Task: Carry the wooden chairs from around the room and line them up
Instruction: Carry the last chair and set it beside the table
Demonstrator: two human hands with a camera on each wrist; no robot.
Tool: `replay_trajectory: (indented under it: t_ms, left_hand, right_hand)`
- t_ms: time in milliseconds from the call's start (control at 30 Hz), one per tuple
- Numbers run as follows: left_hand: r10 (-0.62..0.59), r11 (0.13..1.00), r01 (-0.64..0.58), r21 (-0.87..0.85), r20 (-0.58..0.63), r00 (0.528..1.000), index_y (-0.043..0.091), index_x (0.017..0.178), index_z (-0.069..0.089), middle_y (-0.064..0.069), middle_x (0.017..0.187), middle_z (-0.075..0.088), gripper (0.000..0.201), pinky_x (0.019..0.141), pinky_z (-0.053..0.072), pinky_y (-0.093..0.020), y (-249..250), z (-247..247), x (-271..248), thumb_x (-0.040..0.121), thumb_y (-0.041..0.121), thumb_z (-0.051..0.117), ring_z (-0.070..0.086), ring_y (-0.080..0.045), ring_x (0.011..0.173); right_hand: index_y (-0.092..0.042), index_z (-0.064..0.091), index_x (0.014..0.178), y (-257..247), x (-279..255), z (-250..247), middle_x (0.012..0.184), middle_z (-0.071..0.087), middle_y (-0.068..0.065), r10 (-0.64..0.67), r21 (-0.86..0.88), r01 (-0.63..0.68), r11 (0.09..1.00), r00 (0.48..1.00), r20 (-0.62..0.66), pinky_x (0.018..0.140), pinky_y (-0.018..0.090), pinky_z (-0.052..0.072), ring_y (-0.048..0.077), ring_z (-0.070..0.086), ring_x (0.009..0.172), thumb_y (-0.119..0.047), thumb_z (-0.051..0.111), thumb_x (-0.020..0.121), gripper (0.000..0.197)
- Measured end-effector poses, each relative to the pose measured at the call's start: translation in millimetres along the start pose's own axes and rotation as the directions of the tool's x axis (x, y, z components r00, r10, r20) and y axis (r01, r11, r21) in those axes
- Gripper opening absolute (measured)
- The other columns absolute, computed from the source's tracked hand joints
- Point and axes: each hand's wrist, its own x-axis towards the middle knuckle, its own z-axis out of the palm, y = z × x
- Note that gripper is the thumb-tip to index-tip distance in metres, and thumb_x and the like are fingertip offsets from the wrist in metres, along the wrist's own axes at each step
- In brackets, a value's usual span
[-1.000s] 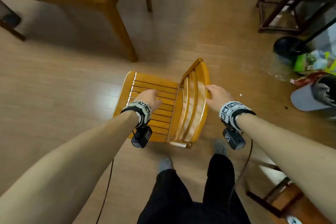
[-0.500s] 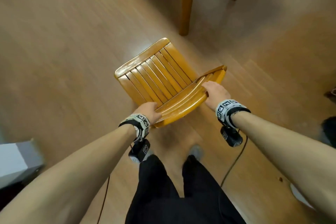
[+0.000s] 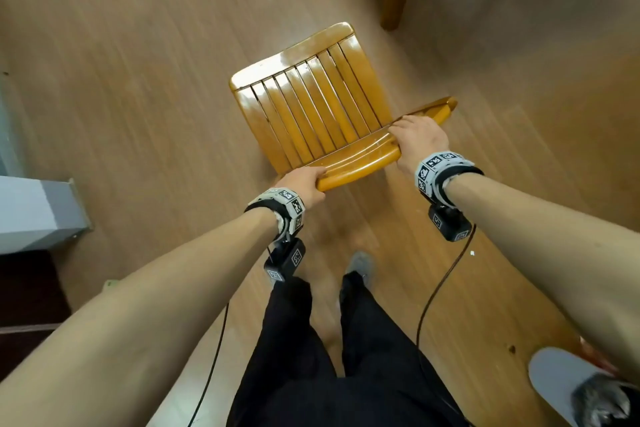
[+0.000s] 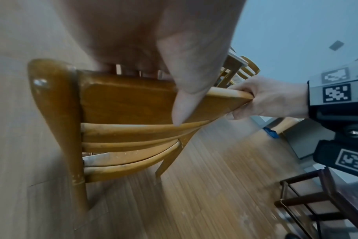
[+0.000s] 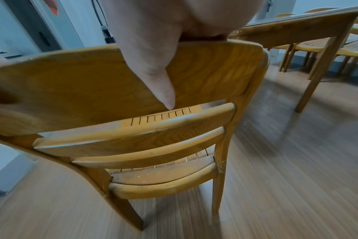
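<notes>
Chair (image 3: 311, 104) in honey-coloured slatted wood stands on the plank floor (image 3: 138, 80) directly in front of us, its seat pointing away and its curved top rail nearest our legs. We have both hands wrapped over that top rail: our left hand (image 3: 304, 184) grips the rail's left end, our right hand (image 3: 420, 140) grips it toward the right end. From the left wrist view our left thumb (image 4: 186, 103) lies down the back of the rail, with the fingers curled over its front; the right wrist view shows our right thumb (image 5: 164, 90) pressed against the rail the same way. Beyond the chair, past its seat, a wooden bench (image 5: 296, 27) stands on slim legs, with more matching chairs (image 5: 337, 46) tucked under it. To the chair's left, a grey cabinet corner (image 3: 38, 211) sits near the wall.
</notes>
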Motion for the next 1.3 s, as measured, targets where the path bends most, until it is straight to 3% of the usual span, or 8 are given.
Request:
replay_trajectory:
  t_ms: [100, 233, 467, 600, 767, 967, 1067, 1300]
  left_hand:
    - [-0.009, 0.998, 0.006, 0.067, 0.049, 0.999, 0.028, 0.123, 0.06, -0.001, 0.106, 0.063, 0.038, 0.066, 0.045, -0.032, 3, -2, 8, 0.085, 0.02, 0.062, 0.061, -0.023, 0.092]
    - [-0.033, 0.991, 0.021, 0.131, 0.09, 0.995, 0.028, 0.129, 0.059, -0.003, 0.108, 0.064, 0.042, 0.065, 0.046, -0.032, 11, -8, 8, 0.088, 0.018, 0.06, 0.061, -0.023, 0.089]
    - [-0.021, 0.975, -0.012, 0.22, 0.146, 0.989, 0.032, 0.132, 0.057, 0.001, 0.102, 0.062, 0.051, 0.068, 0.047, -0.032, 20, -21, 15, 0.085, 0.014, 0.059, 0.06, -0.022, 0.087]
    - [0.006, 0.965, -0.038, 0.26, 0.121, 0.993, 0.033, 0.139, 0.052, -0.001, 0.115, 0.063, 0.06, 0.07, 0.047, -0.031, 36, -38, 23, 0.084, 0.013, 0.063, 0.062, -0.026, 0.1]
    - [0.098, 0.945, -0.108, 0.309, 0.048, 0.994, 0.031, 0.124, 0.064, 0.0, 0.106, 0.066, 0.045, 0.066, 0.044, -0.03, 74, -55, 47, 0.084, 0.01, 0.063, 0.063, -0.023, 0.093]
    - [0.194, 0.9, -0.192, 0.391, 0.035, 0.98, 0.022, 0.083, 0.068, 0.0, 0.078, 0.064, 0.012, 0.065, 0.053, -0.033, 138, -76, 90, 0.084, 0.01, 0.065, 0.065, -0.022, 0.078]
    - [0.267, 0.864, -0.263, 0.429, 0.052, 0.962, 0.023, 0.073, 0.058, 0.0, 0.075, 0.059, 0.018, 0.074, 0.058, -0.038, 173, -86, 120, 0.086, 0.012, 0.064, 0.063, -0.024, 0.078]
    - [0.438, 0.749, -0.442, 0.494, 0.132, 0.889, 0.025, 0.093, 0.059, -0.003, 0.095, 0.064, 0.015, 0.078, 0.057, -0.039, 253, -130, 194, 0.087, 0.012, 0.066, 0.063, -0.026, 0.088]
  right_hand:
    - [-0.032, 0.074, 0.101, 4, 2, 0, 0.111, 0.071, -0.004, -0.033, -0.07, 0.034, 0.997, 0.999, 0.012, 0.11, 0.04, 0.036, 0.022, 0.058, 0.114, -0.022, 0.07, 0.076, 0.028]
    - [-0.028, 0.065, 0.075, 5, -6, -15, 0.079, 0.064, -0.003, -0.006, -0.055, 0.011, 0.998, 0.995, 0.096, 0.085, 0.038, 0.051, 0.025, 0.061, 0.089, -0.022, 0.062, 0.082, 0.01]
    - [-0.028, 0.068, 0.086, 14, -14, -27, 0.086, 0.067, -0.002, 0.042, -0.08, -0.033, 0.996, 0.992, 0.118, 0.082, 0.035, 0.051, 0.024, 0.063, 0.091, -0.033, 0.071, 0.086, 0.006]
    - [-0.031, 0.069, 0.098, 33, -22, -35, 0.09, 0.069, -0.004, 0.07, -0.08, -0.062, 0.995, 0.992, 0.106, 0.08, 0.033, 0.05, 0.022, 0.066, 0.091, -0.04, 0.07, 0.088, 0.013]
    - [-0.031, 0.068, 0.104, 70, -40, -42, 0.09, 0.068, -0.003, 0.17, -0.059, -0.163, 0.985, 0.975, 0.144, 0.067, 0.032, 0.043, 0.023, 0.067, 0.089, -0.042, 0.065, 0.092, 0.016]
    - [-0.03, 0.068, 0.1, 123, -59, -50, 0.091, 0.068, -0.001, 0.327, 0.056, -0.344, 0.937, 0.923, 0.2, 0.063, 0.032, 0.042, 0.025, 0.063, 0.082, -0.04, 0.064, 0.092, 0.013]
    - [-0.029, 0.067, 0.09, 152, -64, -55, 0.082, 0.063, -0.003, 0.422, 0.114, -0.455, 0.883, 0.878, 0.226, 0.065, 0.032, 0.045, 0.024, 0.059, 0.076, -0.03, 0.064, 0.091, 0.003]
    - [-0.03, 0.07, 0.093, 214, -50, -69, 0.084, 0.065, -0.003, 0.61, 0.164, -0.66, 0.733, 0.744, 0.272, 0.069, 0.034, 0.042, 0.026, 0.064, 0.084, -0.025, 0.063, 0.09, 0.009]
